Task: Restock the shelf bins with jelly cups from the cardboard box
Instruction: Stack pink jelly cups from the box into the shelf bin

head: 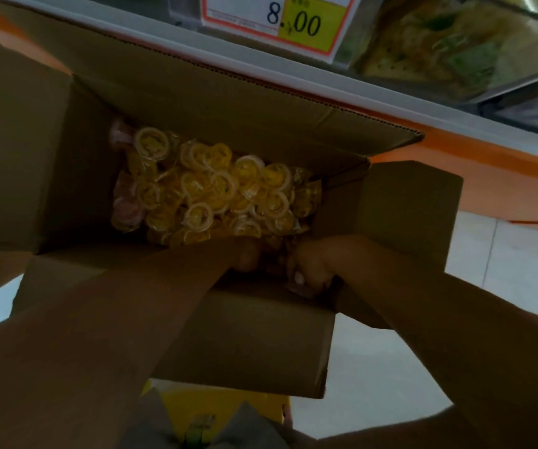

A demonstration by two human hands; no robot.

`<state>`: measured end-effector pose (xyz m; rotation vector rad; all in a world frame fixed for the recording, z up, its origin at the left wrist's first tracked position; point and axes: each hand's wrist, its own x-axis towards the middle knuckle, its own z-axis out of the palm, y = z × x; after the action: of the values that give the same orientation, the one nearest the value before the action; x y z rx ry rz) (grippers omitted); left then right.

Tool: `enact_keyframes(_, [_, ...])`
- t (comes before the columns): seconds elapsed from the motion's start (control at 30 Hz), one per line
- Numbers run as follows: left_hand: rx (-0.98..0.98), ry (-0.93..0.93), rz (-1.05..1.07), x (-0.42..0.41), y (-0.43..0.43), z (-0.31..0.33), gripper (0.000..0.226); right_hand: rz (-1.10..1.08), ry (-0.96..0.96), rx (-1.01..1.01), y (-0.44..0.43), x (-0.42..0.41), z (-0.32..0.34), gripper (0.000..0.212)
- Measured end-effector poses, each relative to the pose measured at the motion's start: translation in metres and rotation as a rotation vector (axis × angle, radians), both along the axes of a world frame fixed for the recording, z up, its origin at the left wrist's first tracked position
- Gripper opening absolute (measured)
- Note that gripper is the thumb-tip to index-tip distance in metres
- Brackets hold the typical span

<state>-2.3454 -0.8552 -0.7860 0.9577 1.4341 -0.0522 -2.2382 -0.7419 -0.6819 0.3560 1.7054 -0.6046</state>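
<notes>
An open brown cardboard box (261,335) holds yellow plastic jelly cups (202,189). The left hand (248,254) and the right hand (313,264) reach in at its near edge. I cannot tell their grips.

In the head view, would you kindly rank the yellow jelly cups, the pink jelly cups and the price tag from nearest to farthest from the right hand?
1. The yellow jelly cups, mid cardboard box, just beyond the right hand.
2. The pink jelly cups, at the box's left end.
3. The price tag, up on the shelf edge, outside the box.
</notes>
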Motion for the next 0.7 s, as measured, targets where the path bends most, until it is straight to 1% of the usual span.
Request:
enact_keyframes(0.1, [-0.034,-0.095,0.071,-0.005,0.004,0.026,0.044,-0.087,0.025,-0.016,0.001,0.005,-0.005,0.055])
enact_keyframes(0.17, [0.009,-0.098,0.082,-0.005,0.007,0.036,0.04,-0.137,0.061,-0.028,0.005,0.004,0.001,0.053])
enact_keyframes(0.23, [0.055,-0.055,0.025,-0.004,0.007,0.04,0.037,-0.194,0.109,-0.032,0.01,0.001,0.009,0.046])
enact_keyframes(0.27, [0.08,-0.037,0.001,-0.006,0.006,0.043,0.036,-0.255,0.12,-0.055,0.013,-0.001,0.01,0.042])
enact_keyframes(0.3, [0.103,-0.038,-0.005,-0.008,0.005,0.045,0.035,-0.368,0.107,-0.114,0.016,-0.002,0.01,0.04])
enact_keyframes(0.37, [0.126,-0.08,0.011,-0.014,0.002,0.05,0.034,-0.69,0.082,-0.259,0.022,-0.004,0.013,0.038])
enact_keyframes(0.4, [0.124,-0.08,0.025,-0.017,-0.001,0.051,0.034,-0.843,0.091,-0.299,0.026,-0.005,0.016,0.038])
enact_keyframes(0.43, [0.113,-0.094,0.065,-0.019,-0.006,0.052,0.032,-0.965,0.107,-0.323,0.03,-0.006,0.02,0.039])
enact_keyframes(0.47, [0.077,-0.139,0.149,-0.021,-0.01,0.053,0.029,-1.061,0.119,-0.33,0.034,-0.008,0.026,0.041])
enact_keyframes(0.53, [0.039,-0.232,0.3,-0.025,-0.019,0.055,0.018,-1.176,0.129,-0.339,0.039,-0.008,0.033,0.045])
enact_keyframes(0.57, [0.046,-0.229,0.33,-0.028,-0.02,0.053,0.017,-1.211,0.114,-0.355,0.04,-0.007,0.034,0.046])
enact_keyframes(0.63, [0.053,-0.213,0.285,-0.032,-0.019,0.057,0.024,-1.253,0.076,-0.361,0.039,-0.004,0.037,0.049])
enact_keyframes(0.7, [0.023,-0.209,0.28,-0.035,-0.019,0.067,0.024,-1.266,0.075,-0.328,0.035,-0.001,0.037,0.057])
